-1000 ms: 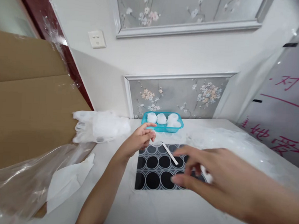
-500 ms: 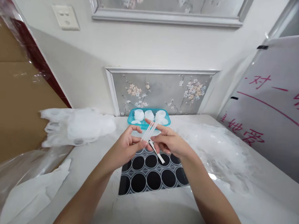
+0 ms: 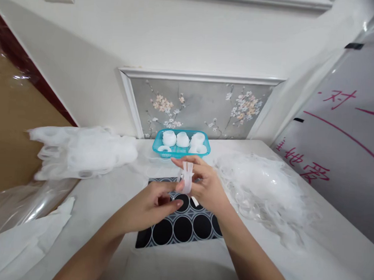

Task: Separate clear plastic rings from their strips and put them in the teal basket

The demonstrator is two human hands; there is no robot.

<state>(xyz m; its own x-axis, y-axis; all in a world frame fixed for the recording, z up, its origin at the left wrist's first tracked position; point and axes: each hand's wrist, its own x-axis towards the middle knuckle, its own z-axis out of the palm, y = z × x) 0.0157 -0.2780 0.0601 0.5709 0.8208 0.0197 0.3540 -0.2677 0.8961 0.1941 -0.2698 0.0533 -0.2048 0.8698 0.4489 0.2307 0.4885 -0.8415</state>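
A translucent white band (image 3: pixel 187 178) is looped in a small coil around the fingers of my right hand (image 3: pixel 206 182), whose fingers are bent and hold it. Beneath that hand sticks out the end of a thin white strip-like piece (image 3: pixel 195 201); its other end is hidden by the fingers. My left hand (image 3: pixel 156 206) is just left of the coil, its thumb and index finger apart. The index fingertip reaches the band's lower edge, and nothing shows in its grip. Both hands are above a dark mat (image 3: pixel 182 229) patterned with black circles.
Behind the hands, a blue plastic basket (image 3: pixel 181 152) holds several white coiled rolls. Heaped translucent white bands lie left (image 3: pixel 89 151) and right (image 3: pixel 262 185) on the white table (image 3: pixel 174 264). A cardboard box (image 3: pixel 15 118) is at left, a whiteboard (image 3: pixel 345 165) at right.
The band, stretched in strands between both hands before, now sits as a compact loop on my right fingers. My left thumb has moved off it. The view has tilted down.
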